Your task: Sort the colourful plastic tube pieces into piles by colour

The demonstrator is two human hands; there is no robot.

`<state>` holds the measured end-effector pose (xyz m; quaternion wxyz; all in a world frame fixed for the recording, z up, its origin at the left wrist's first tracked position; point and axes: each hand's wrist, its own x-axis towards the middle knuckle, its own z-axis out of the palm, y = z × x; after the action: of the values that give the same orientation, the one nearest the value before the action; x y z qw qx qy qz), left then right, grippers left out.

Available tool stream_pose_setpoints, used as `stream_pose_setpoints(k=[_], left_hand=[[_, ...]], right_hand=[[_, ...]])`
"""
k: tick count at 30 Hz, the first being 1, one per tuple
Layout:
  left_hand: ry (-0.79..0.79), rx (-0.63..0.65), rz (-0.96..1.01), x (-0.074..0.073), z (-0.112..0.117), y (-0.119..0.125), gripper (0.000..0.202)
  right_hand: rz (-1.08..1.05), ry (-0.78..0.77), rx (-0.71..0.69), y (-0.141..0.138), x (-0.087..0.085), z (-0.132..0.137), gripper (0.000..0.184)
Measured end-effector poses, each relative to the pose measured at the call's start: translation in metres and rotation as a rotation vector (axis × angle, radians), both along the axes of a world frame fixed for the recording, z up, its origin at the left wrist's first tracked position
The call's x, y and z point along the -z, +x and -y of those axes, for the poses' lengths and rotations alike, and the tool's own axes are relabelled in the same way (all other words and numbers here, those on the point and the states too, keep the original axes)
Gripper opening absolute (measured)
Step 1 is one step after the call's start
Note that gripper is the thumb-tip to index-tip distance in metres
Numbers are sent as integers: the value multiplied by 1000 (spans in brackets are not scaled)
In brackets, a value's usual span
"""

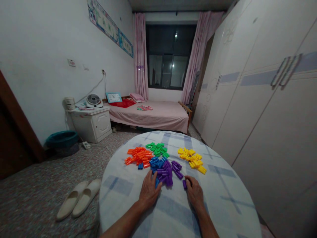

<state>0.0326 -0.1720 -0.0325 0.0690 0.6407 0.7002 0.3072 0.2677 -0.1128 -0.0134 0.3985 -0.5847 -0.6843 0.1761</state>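
On the round table (170,211) lie small glossy plastic pieces grouped by colour; their exact kind is hard to make out. My left hand (150,188) rests with fingers spread at the near edge of the blue pieces (156,162) and the purple pile (165,173), its fingertips touching them. To the right, my right hand (195,191) has its fingers curled against a single purple piece (184,184), which sticks out at their left side. Orange pieces (139,156) spread at the left, green ones (158,149) behind, and yellow ones (192,158) farther right.
A checked cloth covers the table. Beyond it stands a bed (153,115), with a white cabinet (91,122) carrying a fan (94,99). Wardrobe doors (247,99) line the right side. Slippers (79,200) and a bin (62,143) are on the floor at left.
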Motion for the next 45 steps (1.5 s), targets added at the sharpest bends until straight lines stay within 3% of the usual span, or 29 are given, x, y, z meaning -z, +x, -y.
stream_pose_setpoints(k=[3,6,8,11,15,19,22,26,37,41,45], left_hand=[[25,94,45,-9,-14,7,46],[167,148,36,-28,-30,-12,39],[297,91,-20,-42,-40,-40,36],[388,-124,-131,-49,-52,-95,36],[317,-390,-190,-26,-59,-160,37],[220,-159,-256,6,-61,-187,39],[223,-87,-211,14,-66,-181,42],[238,-54,-148,9,-73,-157,40],[205,-183,218,-15,-67,-47,35],[235,-63,196,-20,-53,-28,35],[310,105,124,-26,-46,-31,34]], right_hand=[[-7,16,-16,0,-1,1,38],[-13,32,-24,1,-1,1,36],[-15,31,-25,1,-2,2,35],[-18,21,-29,0,-2,2,35],[-22,1,-33,0,-3,2,35],[-20,-3,-47,1,-3,1,36],[-8,-3,-41,1,-2,1,37],[-1,-9,-41,2,0,0,38],[-6,-26,-30,2,-7,2,37],[1,-35,-42,2,-4,1,37],[-4,-28,-50,2,-2,2,37]])
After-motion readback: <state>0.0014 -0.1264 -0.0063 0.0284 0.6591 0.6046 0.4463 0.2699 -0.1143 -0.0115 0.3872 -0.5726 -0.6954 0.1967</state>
